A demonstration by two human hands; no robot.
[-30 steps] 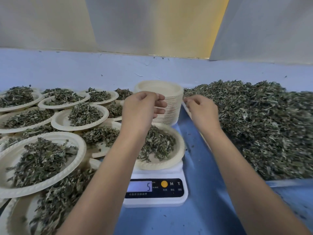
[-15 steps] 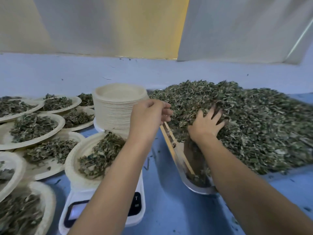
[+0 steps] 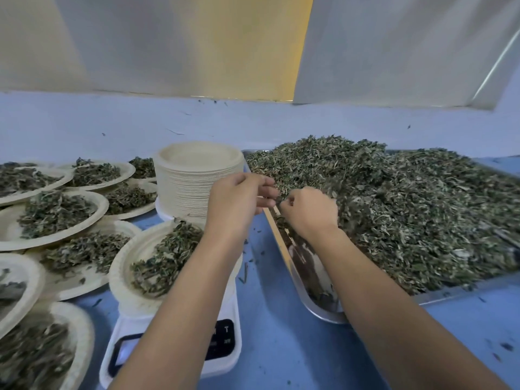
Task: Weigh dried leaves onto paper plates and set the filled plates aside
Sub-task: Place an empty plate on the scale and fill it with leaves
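Observation:
A paper plate [image 3: 123,280] with a small heap of dried leaves sits on the white digital scale [image 3: 225,358]; my left forearm hides part of the display. My left hand [image 3: 239,201] hovers above the plate's far right side with its fingers curled, and a few dark leaf bits show at the fingertips. Just to its right, my right hand [image 3: 309,212] pinches dried leaves at the near left edge of the big leaf pile [image 3: 408,204]. The pile fills a metal tray [image 3: 315,311]. The fingertips of the two hands almost meet.
A tall stack of empty paper plates [image 3: 197,175] stands behind the scale. Several filled plates [image 3: 56,218] crowd the left side, some overlapping. Loose leaf crumbs lie on the blue table [image 3: 275,347]. A pale wall runs along the back.
My view swung right, off the scale. My right hand dug flat into the pile, then drew back curled around leaves toward my left hand, which stayed curled over the plate.

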